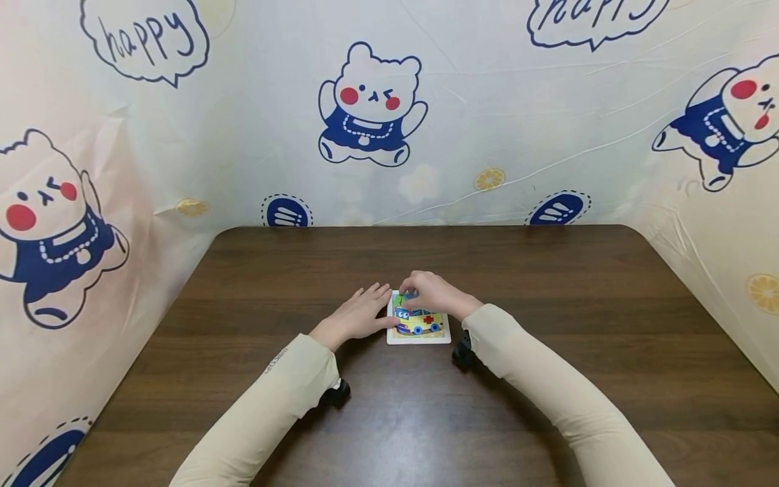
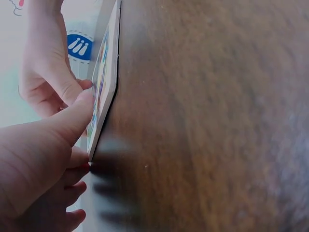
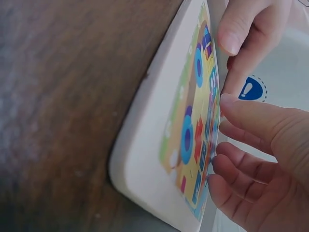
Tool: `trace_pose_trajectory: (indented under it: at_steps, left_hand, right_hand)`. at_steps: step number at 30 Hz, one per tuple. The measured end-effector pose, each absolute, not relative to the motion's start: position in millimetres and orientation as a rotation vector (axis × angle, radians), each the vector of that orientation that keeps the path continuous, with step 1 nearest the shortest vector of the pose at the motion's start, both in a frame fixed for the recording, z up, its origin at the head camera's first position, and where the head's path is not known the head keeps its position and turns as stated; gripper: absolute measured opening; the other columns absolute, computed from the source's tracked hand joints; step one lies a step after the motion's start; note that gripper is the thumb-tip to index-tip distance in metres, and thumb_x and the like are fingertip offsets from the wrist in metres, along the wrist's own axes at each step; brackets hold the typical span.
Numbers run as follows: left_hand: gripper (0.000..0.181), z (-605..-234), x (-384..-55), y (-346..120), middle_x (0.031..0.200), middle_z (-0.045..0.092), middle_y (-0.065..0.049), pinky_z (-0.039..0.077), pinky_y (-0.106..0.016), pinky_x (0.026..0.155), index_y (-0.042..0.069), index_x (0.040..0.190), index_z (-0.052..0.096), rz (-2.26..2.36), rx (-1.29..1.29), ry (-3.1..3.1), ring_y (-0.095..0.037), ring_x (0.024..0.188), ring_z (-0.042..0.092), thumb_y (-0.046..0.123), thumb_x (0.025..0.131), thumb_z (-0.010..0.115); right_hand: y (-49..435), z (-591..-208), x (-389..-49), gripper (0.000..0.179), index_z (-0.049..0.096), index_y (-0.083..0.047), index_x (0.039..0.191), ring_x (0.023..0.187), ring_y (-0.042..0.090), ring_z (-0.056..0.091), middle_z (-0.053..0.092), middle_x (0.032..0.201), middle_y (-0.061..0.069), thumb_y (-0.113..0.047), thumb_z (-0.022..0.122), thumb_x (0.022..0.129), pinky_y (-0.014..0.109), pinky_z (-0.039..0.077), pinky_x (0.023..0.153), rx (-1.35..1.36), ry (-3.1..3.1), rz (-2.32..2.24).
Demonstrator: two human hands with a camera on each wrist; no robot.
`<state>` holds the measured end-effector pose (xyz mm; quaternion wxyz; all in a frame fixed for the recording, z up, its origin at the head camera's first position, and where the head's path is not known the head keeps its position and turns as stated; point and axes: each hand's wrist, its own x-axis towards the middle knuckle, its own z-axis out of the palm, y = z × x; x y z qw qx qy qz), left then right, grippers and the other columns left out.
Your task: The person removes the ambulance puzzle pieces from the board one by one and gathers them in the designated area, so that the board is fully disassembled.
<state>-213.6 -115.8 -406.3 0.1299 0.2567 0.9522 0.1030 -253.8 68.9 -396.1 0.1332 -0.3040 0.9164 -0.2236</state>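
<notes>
A small picture puzzle (image 1: 420,331) in a white frame lies on the table; it shows a yellow ambulance with blue wheels and a red cross. My left hand (image 1: 362,314) is spread at its left side, fingers straight and thumb over the frame's edge. From the right, my right hand (image 1: 435,295) reaches over the upper left of the picture. Its thumb and fingers curl together around a small blue puzzle piece (image 1: 411,295), mostly hidden by them. In the right wrist view, the right fingertips (image 3: 219,186) are right at the picture surface (image 3: 198,140).
The brown wooden table (image 1: 389,412) extends on all sides of the puzzle. Behind it hangs a pale curtain (image 1: 462,122) printed with bears and lettering. Dark wrist cameras (image 1: 464,352) sit under both sleeves, close above the tabletop.
</notes>
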Motion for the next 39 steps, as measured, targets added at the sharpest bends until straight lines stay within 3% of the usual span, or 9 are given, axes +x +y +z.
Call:
trace_pose_trajectory:
  at_steps: [28, 39]
  left_hand:
    - [0.069, -409.4, -216.1, -112.7, 0.145, 0.030, -0.015, 0.015, -0.049, 0.107, 0.000, 0.141, 0.034, 0.308, 0.721, 2.800, -0.031, 0.135, 0.019, 0.045, 0.091, 0.053]
    - [0.069, -409.6, -216.6, -113.1, 0.145, 0.030, -0.016, 0.015, -0.048, 0.107, -0.001, 0.141, 0.034, 0.322, 0.722, 2.796, -0.031, 0.135, 0.019, 0.043, 0.091, 0.053]
  right_hand:
    - [62.2, -398.4, -263.5, 0.007, 0.064, -0.006, 0.092, 0.077, 0.016, 0.053, 0.058, 0.086, 0.003, -0.008, 0.066, 0.085, 0.029, 0.046, 0.073, -0.735, 2.614, -0.764]
    - [65.0, -400.9, -265.3, 0.008, 0.064, -0.005, 0.093, 0.077, 0.016, 0.051, 0.057, 0.083, 0.002, -0.002, 0.064, 0.086, 0.028, 0.045, 0.073, -0.733, 2.579, -0.883]
